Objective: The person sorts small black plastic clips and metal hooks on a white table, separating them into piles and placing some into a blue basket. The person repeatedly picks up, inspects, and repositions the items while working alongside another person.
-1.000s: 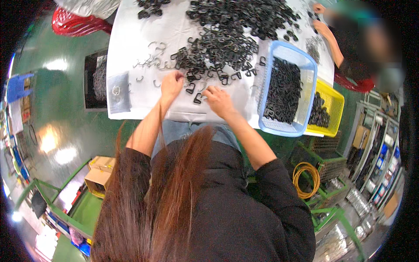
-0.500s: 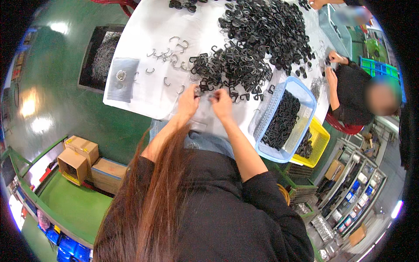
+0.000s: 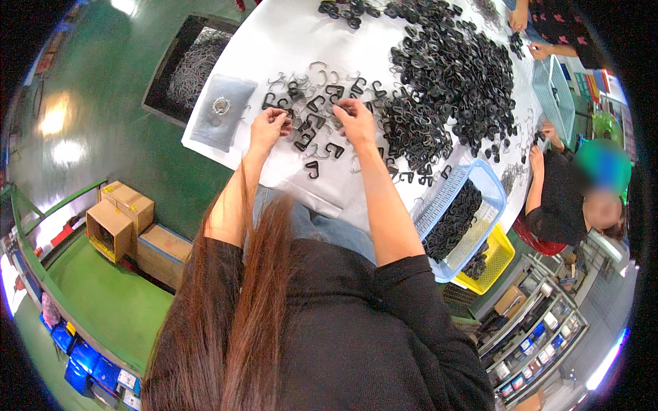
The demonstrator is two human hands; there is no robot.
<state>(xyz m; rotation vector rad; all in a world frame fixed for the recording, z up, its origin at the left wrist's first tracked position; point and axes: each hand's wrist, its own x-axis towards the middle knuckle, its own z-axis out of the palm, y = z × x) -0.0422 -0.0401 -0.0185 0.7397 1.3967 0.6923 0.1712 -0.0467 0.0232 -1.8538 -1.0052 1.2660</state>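
Bent over the white-covered table [image 3: 308,188], my left hand [image 3: 269,128] is closed in a pinch beside small black hooks. Whatever its fingertips hold is too small to make out. My right hand [image 3: 356,125] also has its fingers drawn together, at the edge of the same scatter; its fingertips partly hide what is in them. Between the two hands lie loose black hooks [image 3: 312,122] mixed with bare curved wire hooks [image 3: 317,66]. A large heap of black hooks [image 3: 452,82] spreads to the right and away from me.
A grey pouch [image 3: 223,113] with a ring-like bundle lies at the left table edge. A blue basket [image 3: 497,188] of black pieces stands right, by a yellow basket [image 3: 504,257]. A dark bin of wire [image 3: 195,68] sits left. A co-worker [image 3: 558,192] works at right.
My hands have moved apart, the left one going left. Several black hooks now lie spread among the wire hooks at left. The whole view has shifted.
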